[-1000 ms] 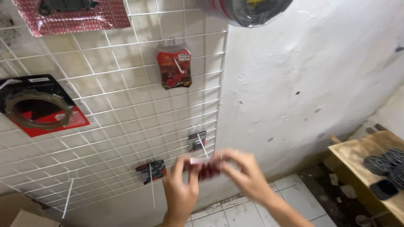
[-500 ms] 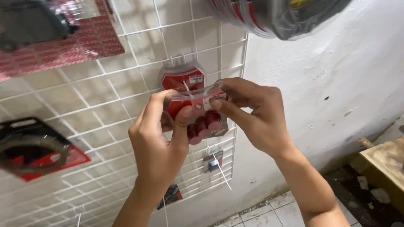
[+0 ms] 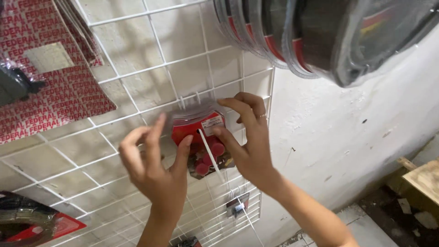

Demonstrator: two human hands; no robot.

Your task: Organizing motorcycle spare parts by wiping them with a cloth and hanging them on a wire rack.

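A small clear blister pack with a red card and round red parts (image 3: 201,139) hangs on a white peg hook (image 3: 211,155) of the white wire grid panel (image 3: 137,59). My right hand (image 3: 247,137) pinches the pack's right side between thumb and fingers. On the pack's left, my left hand (image 3: 153,167) has its fingers spread and its thumb against the pack's edge. The peg's rod sticks out toward me between both hands.
A red patterned package (image 3: 50,87) hangs at the upper left. Several round clear packs (image 3: 320,32) hang at the top right. A red card with a black ring (image 3: 27,224) is at the lower left. Another hook (image 3: 238,208) sits lower. A wooden shelf (image 3: 420,178) stands right.
Both hands lifted the blister pack from low down up to the higher peg. The pack now hangs on the hook and my left hand's fingers have spread off it.
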